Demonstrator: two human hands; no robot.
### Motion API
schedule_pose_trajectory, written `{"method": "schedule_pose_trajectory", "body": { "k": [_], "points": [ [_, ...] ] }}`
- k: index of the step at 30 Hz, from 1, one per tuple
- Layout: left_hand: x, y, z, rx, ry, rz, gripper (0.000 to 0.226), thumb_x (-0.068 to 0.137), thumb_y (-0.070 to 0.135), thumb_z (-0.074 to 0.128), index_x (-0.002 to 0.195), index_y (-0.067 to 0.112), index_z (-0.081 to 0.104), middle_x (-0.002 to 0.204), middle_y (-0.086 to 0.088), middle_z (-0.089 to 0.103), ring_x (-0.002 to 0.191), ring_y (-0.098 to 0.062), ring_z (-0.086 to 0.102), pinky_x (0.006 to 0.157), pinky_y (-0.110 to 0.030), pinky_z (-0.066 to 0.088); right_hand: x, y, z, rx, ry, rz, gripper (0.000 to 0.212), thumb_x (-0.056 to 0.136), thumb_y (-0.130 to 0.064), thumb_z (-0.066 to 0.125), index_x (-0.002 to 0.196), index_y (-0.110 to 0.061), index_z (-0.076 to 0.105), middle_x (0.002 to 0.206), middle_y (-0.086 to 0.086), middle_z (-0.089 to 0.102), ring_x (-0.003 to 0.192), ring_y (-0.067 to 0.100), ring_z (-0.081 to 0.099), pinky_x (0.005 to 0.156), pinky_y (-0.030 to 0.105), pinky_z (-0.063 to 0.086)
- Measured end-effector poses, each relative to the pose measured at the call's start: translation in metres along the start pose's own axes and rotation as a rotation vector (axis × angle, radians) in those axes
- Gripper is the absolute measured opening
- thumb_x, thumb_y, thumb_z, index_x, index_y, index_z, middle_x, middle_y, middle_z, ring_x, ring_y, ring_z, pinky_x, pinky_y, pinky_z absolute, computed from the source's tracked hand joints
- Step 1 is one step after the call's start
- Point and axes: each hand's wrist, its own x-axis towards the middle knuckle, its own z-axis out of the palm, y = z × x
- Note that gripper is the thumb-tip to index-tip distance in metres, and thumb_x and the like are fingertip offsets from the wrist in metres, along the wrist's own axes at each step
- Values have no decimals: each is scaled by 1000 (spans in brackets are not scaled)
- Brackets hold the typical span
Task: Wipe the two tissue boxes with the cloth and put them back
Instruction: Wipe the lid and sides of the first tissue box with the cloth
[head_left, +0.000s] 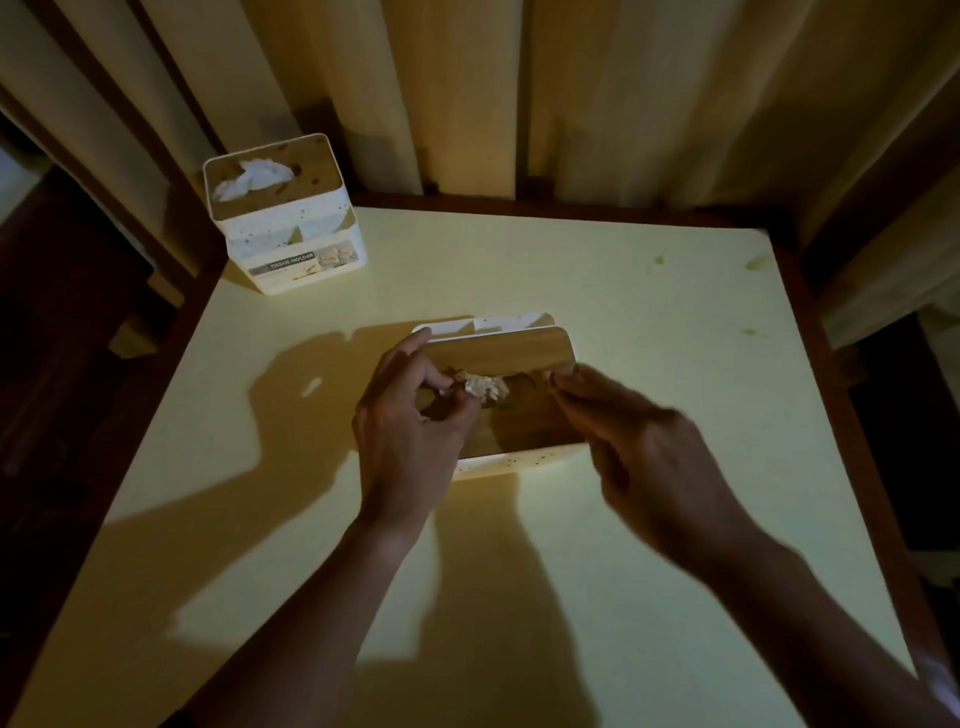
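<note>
the near tissue box (498, 353) sits mid-counter (649, 312). the left hand (410, 421) pinches the crumpled tissue (485, 387) at its wooden lid's slot. the right hand (644, 457) is blurred at the lid's right edge; its grip cannot be told. the second tissue box (291, 228) stands at the far-left corner.

Pale yellow desk (623, 291) edged in dark brown wood. Both tissue boxes, near (511, 462) and far (291, 234), are shown white with dark speckles, topped by brown wood-grain lids; white tissue (252, 179); beige curtains (649, 93).
</note>
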Motion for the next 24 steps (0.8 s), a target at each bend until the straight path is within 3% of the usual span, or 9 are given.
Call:
{"method": "schedule_pose_trajectory", "body": {
  "k": [4,6,9,13,15,18,20,22,24],
  "points": [
    [1,-1,0,18,-3,28,21,75,14,78,75,13,57,135,0,67,129,-12,61,100,-42,52,-21,-10,5,-16,-60,-7,71,85,19,72,150,-7,62,156,7,59,147,26,55,103,49,61],
    [1,-3,0,20,-3,37,23,75,8,80,74,13,58,134,-1,68,129,-12,61,99,-42,52,-4,-7,2,-39,-70,5,68,85,19,60,149,-6,62,154,10,61,143,30,59,97,53,63],
    [2,-4,0,-7,-26,40,25,75,5,80,74,16,58,135,0,68,129,-9,60,100,-43,53,40,-6,-6,-80,-117,1,64,88,-5,41,149,-3,58,151,17,60,128,39,68,90,52,66],
    [20,-11,-1,-4,-140,17,25,76,14,80,76,23,56,136,7,66,128,-2,58,105,-42,51,69,-13,-9,-138,-222,-10,53,102,-6,61,154,-5,53,158,16,51,139,32,58,111,42,54],
    [36,-14,-2,20,-242,12,23,76,16,80,81,24,58,136,12,65,125,4,56,106,-42,51,55,-18,-5,-113,-182,-27,57,94,0,70,150,-2,58,155,19,54,126,36,66,102,46,61],
    [55,-7,-5,101,-371,37,29,78,16,82,94,26,59,138,17,62,121,6,53,106,-28,47,22,-22,2,-28,-121,22,54,85,12,65,136,-5,68,139,12,68,104,36,74,85,44,65],
    [60,-2,-5,128,-440,80,37,81,16,79,109,29,58,135,18,61,121,2,52,105,-30,48,5,-21,5,231,52,156,41,92,12,58,121,-11,73,109,1,73,78,24,71,68,33,58],
    [62,-1,-5,156,-485,144,40,86,16,75,119,32,60,132,17,61,125,-3,52,107,-41,50,-5,-18,1,713,281,455,39,105,7,49,123,-14,75,89,0,71,63,16,64,59,29,52],
    [61,-2,-1,208,-463,196,33,90,18,69,120,32,65,139,11,61,138,-10,47,116,-46,41,-12,-11,0,1094,446,819,39,111,-3,46,128,-23,74,94,1,76,78,17,73,63,28,56]
  ]
}}
